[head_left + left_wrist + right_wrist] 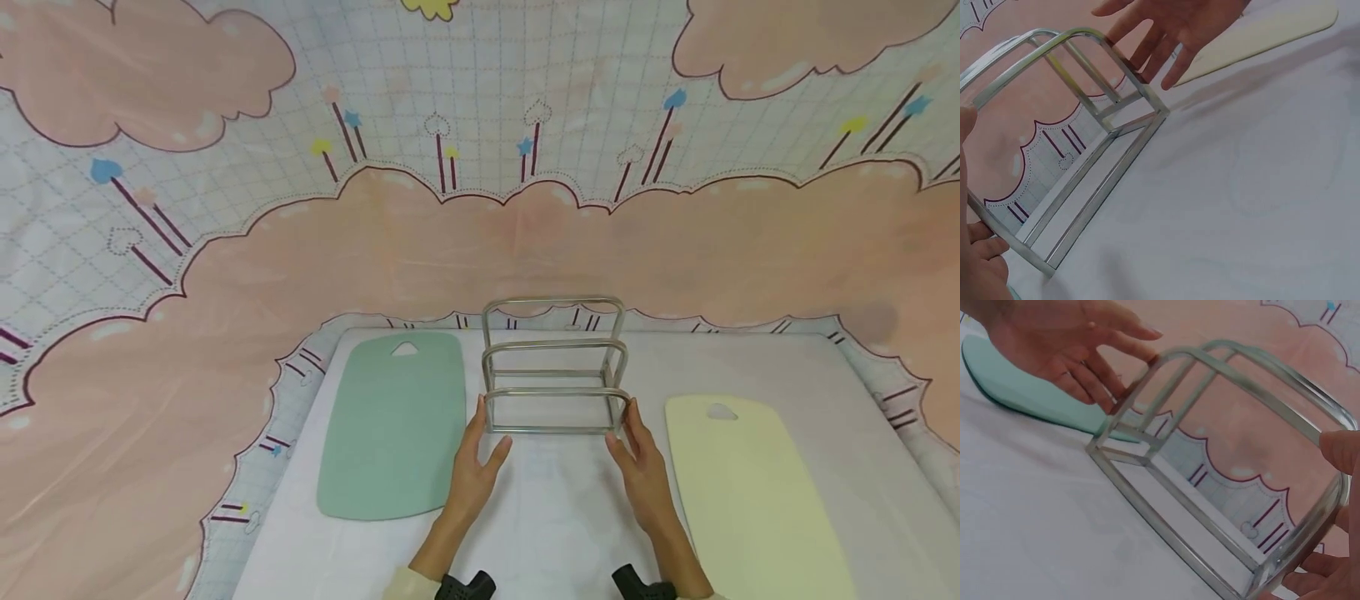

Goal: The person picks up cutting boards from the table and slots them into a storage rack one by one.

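A silver metal rack (557, 391) with several upright hoops stands on the white table, between both hands. My left hand (472, 479) touches its left side with straight fingers, thumb apart from them. My right hand (643, 475) rests its fingers against the opposite side in the same way. In the left wrist view the right hand (1179, 28) shows relaxed, spread fingers at the far hoop. The right wrist view has the left hand (1075, 353) with fingertips right at the hoop's edge.
A green cutting board (393, 425) lies flat left of the rack, close by the left hand. To the right lies a pale yellow cutting board (750, 483), beside the right forearm. Behind the white table (555, 517) hangs a patterned pink cloth (480, 258).
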### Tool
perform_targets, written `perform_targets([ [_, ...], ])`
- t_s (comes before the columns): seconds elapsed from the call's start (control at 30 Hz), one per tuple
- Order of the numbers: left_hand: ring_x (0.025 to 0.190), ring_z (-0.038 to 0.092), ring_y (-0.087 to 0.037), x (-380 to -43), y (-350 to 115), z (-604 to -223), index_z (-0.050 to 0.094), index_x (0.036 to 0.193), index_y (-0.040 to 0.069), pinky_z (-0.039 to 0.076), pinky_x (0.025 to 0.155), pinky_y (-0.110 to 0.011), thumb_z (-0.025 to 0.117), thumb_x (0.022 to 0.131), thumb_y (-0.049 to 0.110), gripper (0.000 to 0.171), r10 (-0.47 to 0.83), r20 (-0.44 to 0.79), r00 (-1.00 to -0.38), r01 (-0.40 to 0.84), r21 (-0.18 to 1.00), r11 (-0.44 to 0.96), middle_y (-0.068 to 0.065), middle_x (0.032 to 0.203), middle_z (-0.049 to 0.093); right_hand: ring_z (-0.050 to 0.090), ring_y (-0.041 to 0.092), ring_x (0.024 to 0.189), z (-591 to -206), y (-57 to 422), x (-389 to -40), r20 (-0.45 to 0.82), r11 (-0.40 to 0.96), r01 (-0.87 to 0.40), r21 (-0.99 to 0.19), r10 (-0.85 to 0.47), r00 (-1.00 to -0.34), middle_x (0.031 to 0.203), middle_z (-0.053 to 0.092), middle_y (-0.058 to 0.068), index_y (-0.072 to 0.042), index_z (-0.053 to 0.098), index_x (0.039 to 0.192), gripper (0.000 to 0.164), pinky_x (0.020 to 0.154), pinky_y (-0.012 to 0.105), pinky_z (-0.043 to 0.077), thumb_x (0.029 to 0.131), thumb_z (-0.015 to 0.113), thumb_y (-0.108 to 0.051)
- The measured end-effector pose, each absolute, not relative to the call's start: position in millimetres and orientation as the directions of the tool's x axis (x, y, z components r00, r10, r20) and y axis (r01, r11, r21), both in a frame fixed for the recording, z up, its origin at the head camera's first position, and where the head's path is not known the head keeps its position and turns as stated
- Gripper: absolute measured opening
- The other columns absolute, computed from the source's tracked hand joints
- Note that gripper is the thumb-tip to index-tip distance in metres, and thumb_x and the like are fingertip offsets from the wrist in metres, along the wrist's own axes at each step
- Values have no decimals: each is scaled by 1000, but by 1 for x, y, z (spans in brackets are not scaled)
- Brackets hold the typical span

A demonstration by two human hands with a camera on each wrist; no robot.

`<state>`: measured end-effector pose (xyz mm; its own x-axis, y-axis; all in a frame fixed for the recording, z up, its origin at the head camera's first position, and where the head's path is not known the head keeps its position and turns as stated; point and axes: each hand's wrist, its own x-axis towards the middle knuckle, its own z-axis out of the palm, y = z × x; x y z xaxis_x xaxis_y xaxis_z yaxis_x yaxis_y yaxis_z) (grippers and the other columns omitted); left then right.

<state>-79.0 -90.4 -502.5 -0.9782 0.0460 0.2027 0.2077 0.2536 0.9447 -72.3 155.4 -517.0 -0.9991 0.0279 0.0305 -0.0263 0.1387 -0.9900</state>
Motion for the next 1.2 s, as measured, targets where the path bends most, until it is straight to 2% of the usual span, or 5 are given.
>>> perform_targets([
  [0.17, 141, 19, -30, -84, -94, -527, 17, 154, 14, 19, 109, -57, 60, 96, 24, 73, 48, 194, -980, 200, 934, 295, -7, 156, 21, 13, 29, 143, -518, 156, -71, 21, 148, -18, -989, 21, -1000, 158, 9, 8, -16, 6, 155, 72, 110, 46, 22, 100, 53, -22],
  [0.4, 142, 18, -31, -84, -103, -532, 15, 154, 14, 18, 110, -56, 61, 95, 26, 76, 80, 203, -976, 218, 908, 357, -9, 157, 20, 15, 40, 141, -520, 154, -72, 89, 342, -83, -936, 1, -996, 157, 8, 18, -10, 1, 154, 80, 106, 58, 25, 98, 57, -23],
  [0.7, 133, 33, -37, -78, -170, -540, 32, 144, -7, 29, 107, -24, 57, 93, -3, 57, -138, 340, -930, 280, 901, 332, -22, 145, 38, 41, 35, 130, -531, 131, -57, 28, 202, 9, -979, 178, -984, 145, 37, 19, -2, 24, 150, 58, 93, 14, 39, 100, 51, -13],
  [0.93, 133, 37, -28, -70, -224, -541, 37, 144, -2, 33, 105, -25, 55, 97, 4, 51, -268, 264, -926, 169, 929, 329, -17, 144, 42, 44, 35, 128, -532, 80, -53, 110, 188, -109, -976, -3, -994, 144, 40, 18, -2, 36, 144, 51, 98, 40, 42, 97, 56, -8],
  [1.2, 137, 31, -28, -62, -244, -544, 37, 145, -1, 27, 101, -9, 56, 98, 13, 52, -257, 200, -945, 102, 932, 347, -16, 148, 36, 41, 42, 128, -532, 30, -53, 170, 162, -193, -968, -145, -975, 142, 37, 23, -1, 34, 145, 54, 97, 51, 41, 96, 57, -5],
])
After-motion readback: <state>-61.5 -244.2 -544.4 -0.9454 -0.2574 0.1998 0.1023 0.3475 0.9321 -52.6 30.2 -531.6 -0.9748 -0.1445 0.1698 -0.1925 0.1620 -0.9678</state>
